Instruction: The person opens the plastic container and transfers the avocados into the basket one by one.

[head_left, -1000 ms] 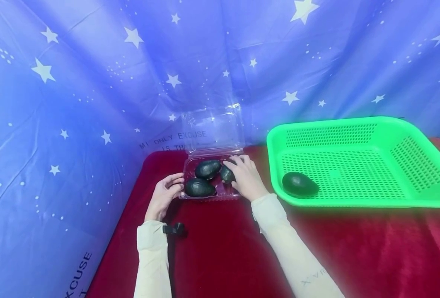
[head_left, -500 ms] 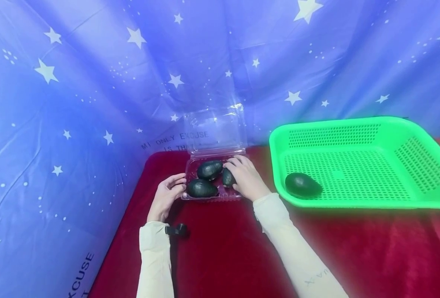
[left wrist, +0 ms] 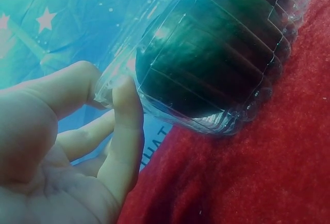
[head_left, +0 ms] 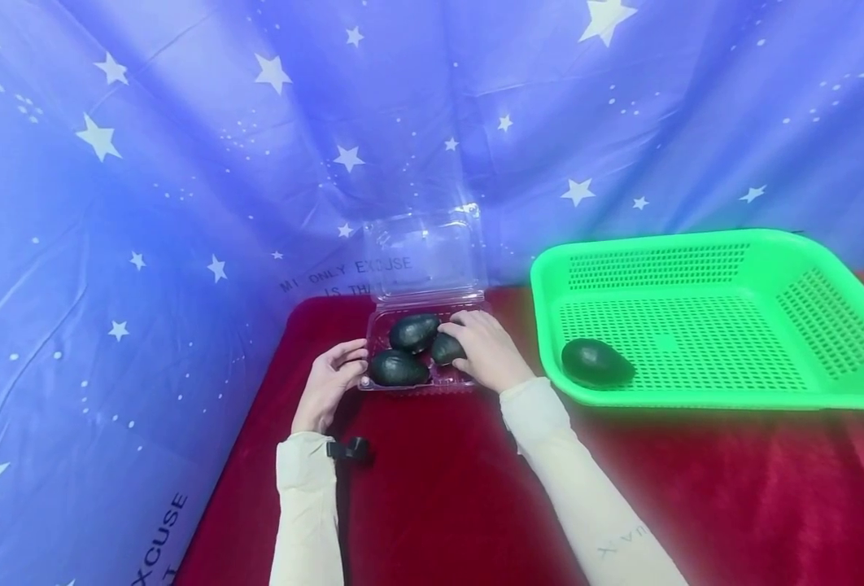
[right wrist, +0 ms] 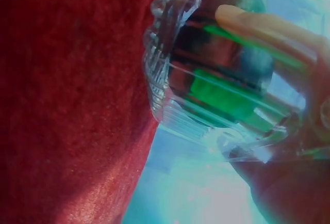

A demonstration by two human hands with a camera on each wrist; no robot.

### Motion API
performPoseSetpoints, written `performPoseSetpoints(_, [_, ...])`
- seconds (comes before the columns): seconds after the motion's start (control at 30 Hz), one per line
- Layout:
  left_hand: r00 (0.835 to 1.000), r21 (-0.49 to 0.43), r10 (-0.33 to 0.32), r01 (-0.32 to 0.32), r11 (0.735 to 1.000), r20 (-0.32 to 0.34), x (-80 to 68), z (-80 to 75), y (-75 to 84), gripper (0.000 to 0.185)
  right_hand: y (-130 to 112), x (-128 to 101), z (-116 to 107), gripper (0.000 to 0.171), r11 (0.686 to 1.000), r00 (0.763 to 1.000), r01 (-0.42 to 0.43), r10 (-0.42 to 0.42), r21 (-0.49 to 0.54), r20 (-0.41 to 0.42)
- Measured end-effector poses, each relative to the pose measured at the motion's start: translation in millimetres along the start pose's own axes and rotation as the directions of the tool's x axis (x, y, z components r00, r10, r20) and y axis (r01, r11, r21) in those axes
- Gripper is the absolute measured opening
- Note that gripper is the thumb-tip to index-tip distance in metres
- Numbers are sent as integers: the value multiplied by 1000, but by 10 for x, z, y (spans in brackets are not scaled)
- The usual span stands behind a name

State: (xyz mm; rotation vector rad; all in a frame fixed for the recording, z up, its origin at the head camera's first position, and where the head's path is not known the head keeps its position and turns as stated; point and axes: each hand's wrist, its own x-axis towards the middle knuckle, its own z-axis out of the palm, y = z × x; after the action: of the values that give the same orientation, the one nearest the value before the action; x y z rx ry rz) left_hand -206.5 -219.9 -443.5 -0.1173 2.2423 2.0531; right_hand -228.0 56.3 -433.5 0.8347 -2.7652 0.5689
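Observation:
A clear plastic clamshell box (head_left: 412,384) stands on the red cloth with its lid (head_left: 423,254) tipped up at the back. Three dark avocados lie in it: one at the back (head_left: 412,331), one at the front left (head_left: 399,369), one on the right (head_left: 446,348). My right hand (head_left: 485,352) reaches into the box and its fingers (right wrist: 260,25) curl over the right avocado (right wrist: 221,53). My left hand (head_left: 328,381) pinches the box's left corner (left wrist: 105,94) between thumb (left wrist: 126,131) and fingers, beside the front avocado (left wrist: 206,64).
To the right on the cloth sits a green perforated basket (head_left: 710,317), with one avocado (head_left: 596,363) in its near left corner. A blue star-printed sheet (head_left: 183,163) hangs behind and to the left. Bare red cloth (head_left: 439,488) lies toward me.
My right hand's fingers have closed a little more round the right avocado, which has turned slightly. My left hand keeps its hold on the box corner.

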Motion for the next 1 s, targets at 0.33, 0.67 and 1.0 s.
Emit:
performPoseSetpoints(0.33, [1000,-4,-1,1,1000,-2,24,10,-39,48,33,-2,-6,57,997,999,6,-2,78,-54])
performPoseSetpoints(0.67, [1000,-6,8,-8,1000,-8,5,-20,-10,47,-92,21,-116,57,990,988,23,-2,136,-152])
performPoseSetpoints(1.0, [1000,-7,10,-10,1000,1,33,-20,40,47,-169,-11,-306,58,982,986,7,25,188,-168])
